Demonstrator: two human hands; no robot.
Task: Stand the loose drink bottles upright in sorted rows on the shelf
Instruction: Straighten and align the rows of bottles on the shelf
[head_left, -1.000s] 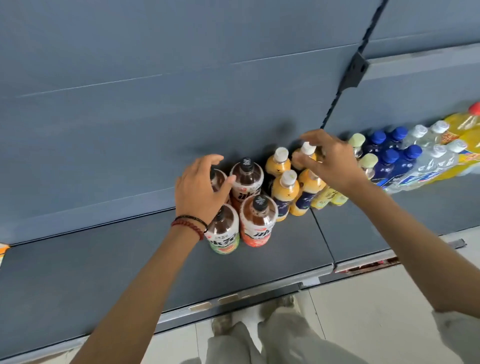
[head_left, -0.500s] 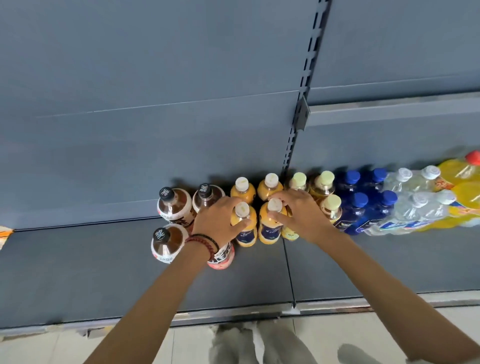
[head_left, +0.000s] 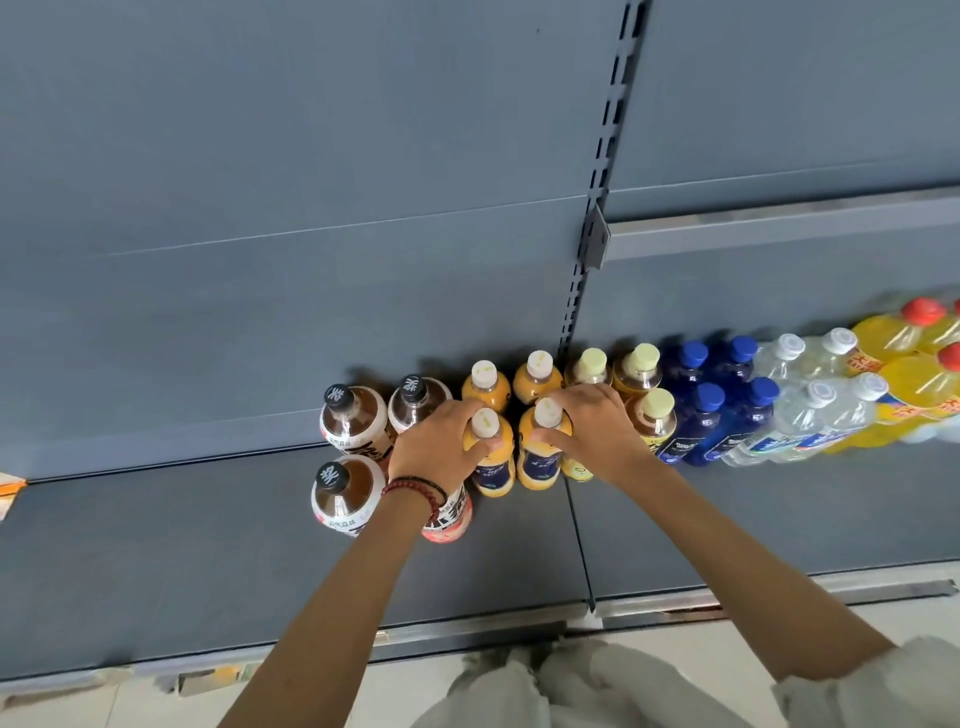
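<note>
Upright bottles stand in two-deep rows along the back of the grey shelf (head_left: 208, 561). My left hand (head_left: 439, 441) grips the front-left orange juice bottle (head_left: 491, 462) around its shoulder. My right hand (head_left: 592, 431) grips the front-right orange juice bottle (head_left: 540, 460) beside it. Two more orange juice bottles (head_left: 511, 382) stand behind them. Brown tea bottles (head_left: 353, 421) with black caps stand to the left, one partly hidden under my left wrist. Pale-green-capped bottles (head_left: 644, 395) stand just right of my right hand.
Further right come dark blue bottles (head_left: 711, 410), clear water bottles (head_left: 815, 410) and big yellow bottles with red caps (head_left: 914, 374). A slotted upright post (head_left: 597, 223) splits the back panel. The shelf's front edge (head_left: 467, 631) runs above the floor and my legs.
Both hands moved inward from the tea bottles and the rear bottles onto the two front orange juice bottles and now hold them. The camera view shifted, so the rows sit further left.
</note>
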